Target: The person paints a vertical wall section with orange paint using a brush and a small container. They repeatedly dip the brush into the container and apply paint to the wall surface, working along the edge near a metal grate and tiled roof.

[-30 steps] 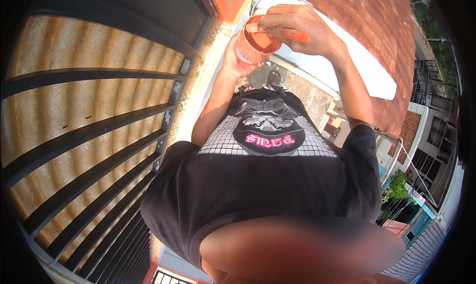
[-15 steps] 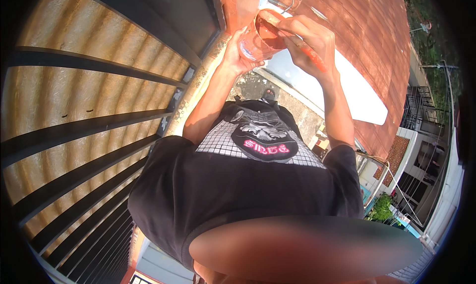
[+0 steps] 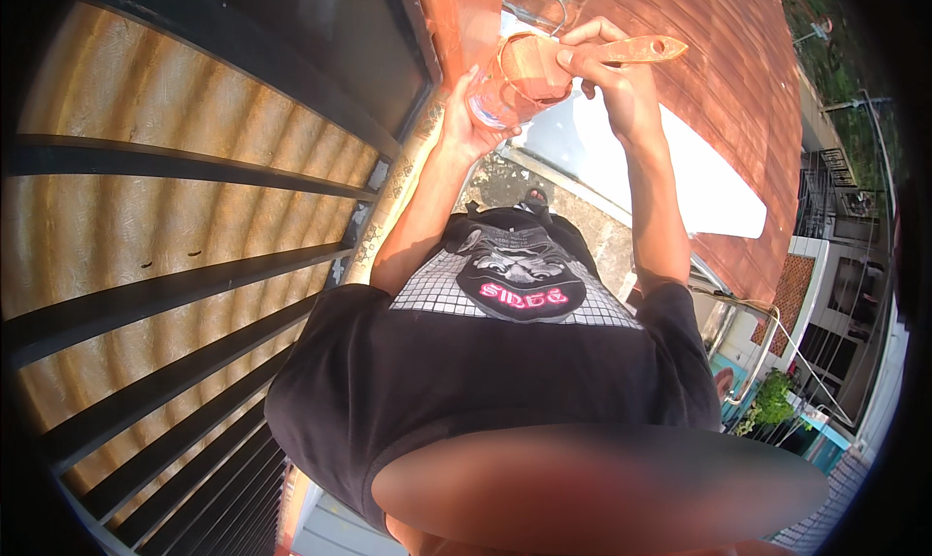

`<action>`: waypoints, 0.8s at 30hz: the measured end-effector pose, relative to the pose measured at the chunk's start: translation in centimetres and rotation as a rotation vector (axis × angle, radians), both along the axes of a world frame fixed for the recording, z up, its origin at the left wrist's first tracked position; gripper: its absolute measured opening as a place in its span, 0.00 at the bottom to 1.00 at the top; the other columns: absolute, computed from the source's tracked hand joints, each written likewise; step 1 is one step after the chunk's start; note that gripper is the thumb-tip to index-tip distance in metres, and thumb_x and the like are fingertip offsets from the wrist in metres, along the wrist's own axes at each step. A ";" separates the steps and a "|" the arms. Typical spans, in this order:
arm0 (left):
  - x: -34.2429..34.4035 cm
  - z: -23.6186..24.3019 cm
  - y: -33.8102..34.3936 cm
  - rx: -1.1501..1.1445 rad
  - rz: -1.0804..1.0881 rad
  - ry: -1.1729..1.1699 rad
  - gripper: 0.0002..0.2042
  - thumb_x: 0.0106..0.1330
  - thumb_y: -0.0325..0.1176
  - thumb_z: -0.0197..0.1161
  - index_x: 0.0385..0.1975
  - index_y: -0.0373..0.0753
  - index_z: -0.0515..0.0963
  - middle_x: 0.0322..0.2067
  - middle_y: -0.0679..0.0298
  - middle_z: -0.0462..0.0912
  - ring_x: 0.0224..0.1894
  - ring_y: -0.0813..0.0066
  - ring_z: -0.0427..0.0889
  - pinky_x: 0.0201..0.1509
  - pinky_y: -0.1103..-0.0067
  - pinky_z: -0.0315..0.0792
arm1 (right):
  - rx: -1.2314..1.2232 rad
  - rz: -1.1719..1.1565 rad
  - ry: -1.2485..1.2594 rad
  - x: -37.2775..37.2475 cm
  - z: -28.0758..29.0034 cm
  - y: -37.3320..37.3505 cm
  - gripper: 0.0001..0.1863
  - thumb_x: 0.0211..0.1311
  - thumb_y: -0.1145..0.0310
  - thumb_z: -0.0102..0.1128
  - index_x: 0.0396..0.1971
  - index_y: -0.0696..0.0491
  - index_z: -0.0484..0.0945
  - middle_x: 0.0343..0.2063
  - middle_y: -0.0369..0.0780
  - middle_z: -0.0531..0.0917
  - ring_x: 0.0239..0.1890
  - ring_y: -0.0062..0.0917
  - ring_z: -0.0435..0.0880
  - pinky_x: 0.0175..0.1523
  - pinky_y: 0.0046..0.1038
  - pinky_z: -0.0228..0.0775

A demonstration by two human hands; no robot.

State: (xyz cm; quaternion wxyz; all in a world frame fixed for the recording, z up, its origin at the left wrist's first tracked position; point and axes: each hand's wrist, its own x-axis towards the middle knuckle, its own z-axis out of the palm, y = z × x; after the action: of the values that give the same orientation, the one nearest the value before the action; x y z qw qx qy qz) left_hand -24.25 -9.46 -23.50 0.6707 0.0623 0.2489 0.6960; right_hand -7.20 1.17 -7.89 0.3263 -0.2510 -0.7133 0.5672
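Note:
My left hand [image 3: 462, 124] is wrapped around a clear plastic cup [image 3: 492, 105] smeared with red-orange paint and tilted toward the right. Between the thumb and fingers of my right hand [image 3: 621, 88] is a flat paintbrush [image 3: 646, 49] with a paint-stained wooden handle. Its wide head lies at the cup's mouth, against or just inside the rim; which one I cannot tell. The handle points right, with a hanging hole near its end. How much paint the cup holds is hidden behind the brush head.
An orange-red painted post [image 3: 474, 17] rises just beyond the cup, near a coil of wire [image 3: 544, 3]. Red-brown roofing [image 3: 709, 81] and a white panel [image 3: 714, 173] lie to the right. Dark metal bars [image 3: 175, 289] cross corrugated sheeting [image 3: 228, 202] on the left.
The brush has turned: its handle slanted down along my right palm and now points right. My right fingers have shifted their grip. The cup stays in my left hand.

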 end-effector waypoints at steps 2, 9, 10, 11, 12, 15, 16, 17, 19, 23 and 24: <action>0.1 0.2 0.4 -0.018 0.000 0.008 0.32 0.72 0.61 0.47 0.64 0.42 0.71 0.50 0.53 0.83 0.42 0.56 0.86 0.32 0.64 0.81 | -0.115 0.008 0.085 0.0 -0.9 0.7 0.10 0.56 0.66 0.72 0.33 0.54 0.82 0.27 0.33 0.84 0.28 0.15 0.77 0.31 0.22 0.65; 1.0 4.7 1.7 0.034 -0.007 -0.106 0.36 0.71 0.64 0.42 0.66 0.39 0.70 0.51 0.50 0.82 0.40 0.51 0.85 0.30 0.70 0.78 | -0.402 0.095 0.430 2.7 1.0 4.1 0.13 0.62 0.69 0.69 0.44 0.56 0.80 0.30 0.37 0.84 0.25 0.15 0.79 0.27 0.18 0.66; 2.5 5.9 1.0 -0.024 -0.022 -0.118 0.35 0.71 0.64 0.42 0.66 0.41 0.70 0.52 0.51 0.82 0.41 0.50 0.85 0.30 0.72 0.78 | -0.488 0.059 0.429 4.2 2.1 3.8 0.13 0.63 0.70 0.67 0.45 0.56 0.79 0.31 0.38 0.85 0.25 0.16 0.81 0.27 0.18 0.70; 4.1 7.3 0.2 -0.030 -0.028 -0.082 0.35 0.71 0.65 0.42 0.66 0.43 0.71 0.53 0.52 0.82 0.41 0.50 0.84 0.29 0.73 0.78 | -0.565 0.034 0.424 5.5 3.3 3.6 0.13 0.64 0.71 0.65 0.47 0.56 0.79 0.33 0.39 0.86 0.24 0.17 0.83 0.26 0.18 0.74; 5.1 8.9 -0.3 -0.011 -0.038 -0.095 0.34 0.72 0.65 0.42 0.65 0.45 0.72 0.52 0.54 0.82 0.41 0.50 0.84 0.30 0.73 0.78 | -0.654 0.014 0.467 6.1 4.5 3.8 0.13 0.67 0.71 0.62 0.49 0.56 0.78 0.36 0.41 0.87 0.24 0.18 0.85 0.26 0.19 0.79; 5.6 12.5 -0.3 0.009 0.007 -0.109 0.33 0.72 0.66 0.43 0.64 0.46 0.72 0.50 0.53 0.82 0.42 0.50 0.84 0.30 0.74 0.78 | -0.770 0.190 0.608 5.7 7.0 5.4 0.18 0.68 0.69 0.61 0.55 0.57 0.75 0.40 0.40 0.87 0.33 0.19 0.88 0.32 0.20 0.81; 5.4 13.3 -0.1 0.032 0.004 -0.113 0.33 0.72 0.65 0.43 0.64 0.46 0.72 0.50 0.52 0.82 0.43 0.50 0.83 0.30 0.74 0.78 | -0.819 0.238 0.633 5.1 7.3 6.2 0.19 0.68 0.68 0.61 0.56 0.58 0.75 0.41 0.40 0.87 0.35 0.19 0.88 0.34 0.21 0.82; 5.6 13.6 -0.2 -0.004 0.045 -0.105 0.33 0.72 0.65 0.43 0.64 0.47 0.72 0.50 0.52 0.81 0.43 0.50 0.83 0.30 0.74 0.77 | -0.831 0.249 0.654 4.8 7.5 6.9 0.18 0.68 0.68 0.60 0.56 0.58 0.75 0.41 0.40 0.87 0.37 0.20 0.88 0.36 0.21 0.83; 6.0 13.6 0.4 0.107 0.028 -0.148 0.32 0.72 0.65 0.43 0.63 0.46 0.73 0.50 0.51 0.81 0.44 0.50 0.82 0.30 0.74 0.77 | -0.845 0.357 0.704 4.6 7.6 8.9 0.18 0.70 0.68 0.60 0.55 0.58 0.75 0.42 0.39 0.87 0.39 0.21 0.88 0.39 0.23 0.83; 7.8 12.9 2.6 0.171 0.086 -0.183 0.33 0.71 0.65 0.46 0.61 0.44 0.73 0.50 0.51 0.79 0.45 0.49 0.80 0.31 0.74 0.77 | -0.829 0.333 0.759 4.6 9.4 14.1 0.13 0.70 0.69 0.63 0.50 0.56 0.79 0.41 0.39 0.87 0.39 0.23 0.86 0.41 0.25 0.80; 8.5 12.9 3.3 0.220 0.095 -0.191 0.33 0.70 0.65 0.47 0.61 0.44 0.73 0.50 0.51 0.79 0.45 0.49 0.80 0.31 0.74 0.77 | -0.789 0.385 0.778 4.7 10.5 15.3 0.14 0.68 0.70 0.64 0.51 0.56 0.79 0.42 0.39 0.86 0.41 0.23 0.86 0.43 0.27 0.80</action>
State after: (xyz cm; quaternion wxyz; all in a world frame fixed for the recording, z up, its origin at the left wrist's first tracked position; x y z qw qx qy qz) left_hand -15.77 -6.21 -10.62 0.6467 0.0567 0.1088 0.7528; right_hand -2.54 16.51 2.57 0.3373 0.0071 -0.3087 0.8893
